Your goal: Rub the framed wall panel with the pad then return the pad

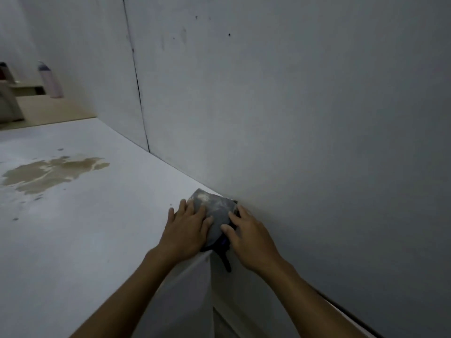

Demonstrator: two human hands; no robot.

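A grey abrasive pad (214,208), dusted with white powder, lies at the corner of a white surface (97,215) where it meets the grey wall panel (292,118). My left hand (186,230) rests flat on the pad's left side, fingers spread. My right hand (246,235) grips the pad's right edge, the thumb on top. A dark handle or strap (225,258) sticks out below the pad, between my hands. The pad's underside is hidden.
A brownish stain (53,173) marks the white surface at the left. A dark vertical seam (139,89) runs down the wall. A pale bottle (50,80) and blurred items stand at the far left. The white surface drops off below my hands.
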